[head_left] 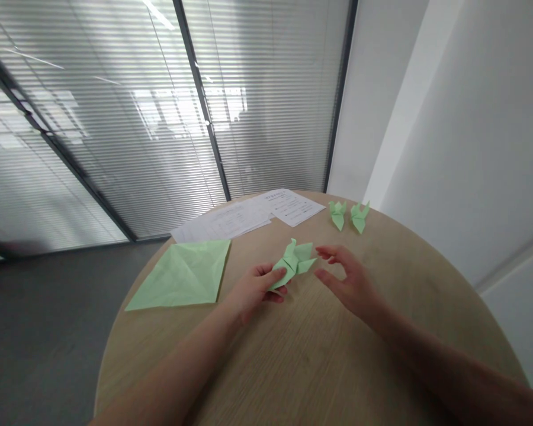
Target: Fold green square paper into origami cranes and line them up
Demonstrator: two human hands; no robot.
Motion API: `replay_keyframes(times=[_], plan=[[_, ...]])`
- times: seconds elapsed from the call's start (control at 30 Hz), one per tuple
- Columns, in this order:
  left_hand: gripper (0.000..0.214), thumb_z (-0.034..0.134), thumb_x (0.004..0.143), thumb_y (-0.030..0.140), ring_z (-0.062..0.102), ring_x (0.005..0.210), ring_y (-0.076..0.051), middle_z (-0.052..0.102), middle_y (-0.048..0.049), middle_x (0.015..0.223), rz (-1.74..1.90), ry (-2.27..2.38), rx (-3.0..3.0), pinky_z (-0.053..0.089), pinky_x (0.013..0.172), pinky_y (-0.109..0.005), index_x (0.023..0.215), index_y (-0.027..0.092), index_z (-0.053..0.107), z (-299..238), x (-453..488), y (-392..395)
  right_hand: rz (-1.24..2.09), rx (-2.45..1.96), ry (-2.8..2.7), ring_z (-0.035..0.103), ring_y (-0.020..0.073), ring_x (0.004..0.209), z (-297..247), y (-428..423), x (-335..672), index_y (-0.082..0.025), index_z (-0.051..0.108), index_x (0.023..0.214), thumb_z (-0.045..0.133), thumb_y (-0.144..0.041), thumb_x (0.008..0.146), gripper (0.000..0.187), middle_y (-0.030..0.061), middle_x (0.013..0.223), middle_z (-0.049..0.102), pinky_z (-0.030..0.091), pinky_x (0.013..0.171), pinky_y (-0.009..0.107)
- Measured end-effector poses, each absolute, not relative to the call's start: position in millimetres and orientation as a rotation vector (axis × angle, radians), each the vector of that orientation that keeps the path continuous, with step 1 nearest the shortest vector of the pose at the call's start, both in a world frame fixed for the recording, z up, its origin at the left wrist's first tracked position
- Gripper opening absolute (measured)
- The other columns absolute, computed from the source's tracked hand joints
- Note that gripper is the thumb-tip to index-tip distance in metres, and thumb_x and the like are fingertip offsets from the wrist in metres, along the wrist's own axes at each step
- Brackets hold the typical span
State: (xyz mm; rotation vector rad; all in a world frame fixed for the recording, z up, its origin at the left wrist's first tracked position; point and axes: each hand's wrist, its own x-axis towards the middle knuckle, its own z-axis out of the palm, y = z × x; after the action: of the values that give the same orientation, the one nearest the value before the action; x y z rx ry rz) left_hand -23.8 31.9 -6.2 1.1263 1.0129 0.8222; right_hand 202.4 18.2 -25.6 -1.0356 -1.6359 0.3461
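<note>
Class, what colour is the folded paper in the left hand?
The folded paper is pale green, seen in the head view.

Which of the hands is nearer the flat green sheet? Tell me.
Left. The left hand is just right of the flat green sheet, not touching it; the right hand is farther right, past the folded green figure.

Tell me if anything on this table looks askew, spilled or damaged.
Only the papers look askew: they overlap at different angles near the far edge of the table. The green sheet is creased, but nothing looks spilled or torn.
</note>
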Motion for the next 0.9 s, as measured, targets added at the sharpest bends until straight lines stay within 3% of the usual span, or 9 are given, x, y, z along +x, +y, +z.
replay_keyframes(times=[0.1, 0.2, 0.3, 0.4, 0.57, 0.7, 0.77, 0.9], plan=[[0.047, 0.084, 0.068, 0.052, 0.06, 0.063, -0.012, 0.065, -0.0024, 0.071, 0.803, 0.961, 1.111, 0.049, 0.057, -0.022, 0.089, 0.013, 0.071, -11.4, -16.3, 27.4, 0.365, -1.056, -1.756, 0.06, 0.0196, 0.074, -23.6, 11.7, 195.6, -0.023, 0.067, 0.088, 0.067, -0.034, 0.087, 0.011, 0.0033, 0.08, 0.066, 0.048, 0.069, 0.033], [0.045, 0.081, 0.071, 0.054, 0.061, 0.065, -0.013, 0.068, -0.0046, 0.075, 0.771, 0.944, 1.13, 0.047, 0.057, -0.022, 0.088, 0.013, 0.071, -13.4, -12.0, 24.7, 0.448, -1.149, -1.755, 0.051, 0.0162, 0.062, -29.1, 20.2, 201.1, -0.022, 0.058, 0.066, 0.064, -0.037, 0.089, 0.029, -0.0006, 0.063, 0.055, 0.039, 0.06, 0.029], [0.044, 0.074, 0.078, 0.054, 0.063, 0.072, -0.016, 0.069, -0.0072, 0.083, 0.778, 1.019, 1.136, 0.05, 0.059, -0.024, 0.092, 0.013, 0.071, -12.4, -13.8, 26.5, 0.544, -1.22, -1.597, 0.048, 0.0148, 0.06, -40.2, 42.3, 220.5, -0.021, 0.055, 0.063, 0.068, -0.043, 0.085, 0.034, -0.0021, 0.06, 0.052, 0.037, 0.059, 0.027], [0.042, 0.07, 0.079, 0.055, 0.062, 0.068, -0.015, 0.069, -0.0076, 0.083, 0.78, 1.114, 1.166, 0.05, 0.058, -0.024, 0.088, 0.014, 0.07, -12.2, -18.8, 33.0, 0.498, -1.288, -1.418, 0.05, 0.0153, 0.058, -52.3, 66.0, 242.3, -0.022, 0.057, 0.072, 0.058, -0.05, 0.089, 0.033, -0.0012, 0.063, 0.054, 0.038, 0.055, 0.026], [0.045, 0.062, 0.079, 0.059, 0.063, 0.078, -0.018, 0.069, -0.0089, 0.088, 0.789, 1.173, 1.441, 0.051, 0.063, -0.026, 0.088, 0.015, 0.07, -12.9, -25.1, 40.7, 0.51, -1.355, -1.215, 0.054, 0.0154, 0.051, -71.1, 85.9, 260.9, -0.021, 0.062, 0.09, 0.048, -0.056, 0.091, 0.038, -0.0004, 0.065, 0.06, 0.044, 0.048, 0.026], [0.047, 0.057, 0.079, 0.059, 0.063, 0.083, -0.021, 0.069, -0.0099, 0.092, 0.776, 1.179, 1.564, 0.05, 0.065, -0.028, 0.09, 0.015, 0.07, -15.0, -28.2, 44.9, 0.509, -1.444, -1.166, 0.059, 0.0161, 0.054, -79.3, 85.3, 293.2, -0.02, 0.065, 0.095, 0.052, -0.053, 0.093, 0.036, -0.0001, 0.068, 0.064, 0.048, 0.048, 0.026], [0.047, 0.053, 0.081, 0.058, 0.064, 0.079, -0.021, 0.069, -0.0096, 0.089, 0.759, 1.187, 1.639, 0.049, 0.064, -0.029, 0.091, 0.014, 0.07, -17.4, -28.8, 48.1, 0.482, -1.515, -1.167, 0.063, 0.016, 0.062, -78.6, 80.4, 325.1, -0.017, 0.067, 0.096, 0.059, -0.045, 0.094, 0.029, 0.0012, 0.077, 0.067, 0.053, 0.056, 0.028], [0.038, 0.053, 0.084, 0.049, 0.065, 0.081, -0.024, 0.073, -0.0089, 0.087, 0.726, 1.202, 1.829, 0.048, 0.073, -0.034, 0.086, 0.017, 0.072, -20.2, -28.0, 51.1, 0.412, -1.652, -1.11, 0.066, 0.0225, 0.101, -72.8, 74.1, 390.8, -0.017, 0.061, 0.124, 0.062, -0.035, 0.098, 0.032, 0.0095, 0.123, 0.064, 0.058, 0.085, 0.042]])
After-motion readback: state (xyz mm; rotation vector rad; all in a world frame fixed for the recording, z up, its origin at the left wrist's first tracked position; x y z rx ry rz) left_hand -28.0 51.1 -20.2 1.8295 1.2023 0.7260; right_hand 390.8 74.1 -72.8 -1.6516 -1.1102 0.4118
